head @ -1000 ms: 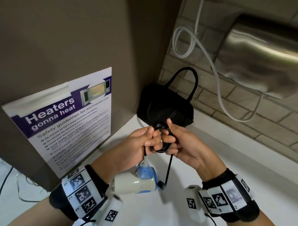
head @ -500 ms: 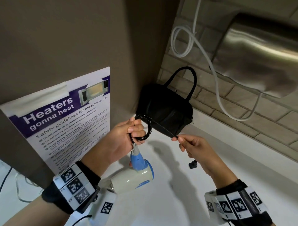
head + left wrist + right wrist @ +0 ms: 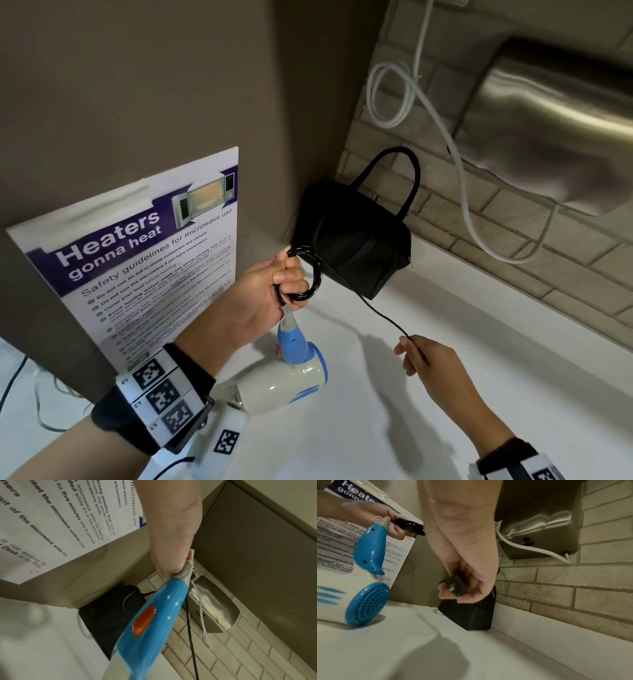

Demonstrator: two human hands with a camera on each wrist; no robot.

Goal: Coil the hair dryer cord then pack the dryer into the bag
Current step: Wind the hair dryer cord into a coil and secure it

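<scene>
While left hand [image 3: 274, 291] grips coiled cord [image 3: 310, 277], right hand [image 3: 467, 586] — fingers curled — holds plug [image 3: 455, 586]

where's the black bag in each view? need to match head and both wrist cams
Head: black bag upper centre, in the wall corner, handle up.
Left wrist: lower centre, partly behind the dryer's blue handle.
Right wrist: centre, below the right hand.
Shared landmark: steel wall dryer.

Left hand [image 3: 270, 291] fisted and raised, right hand [image 3: 428, 363] lower, fingers [image 3: 406, 347] pinched
</scene>
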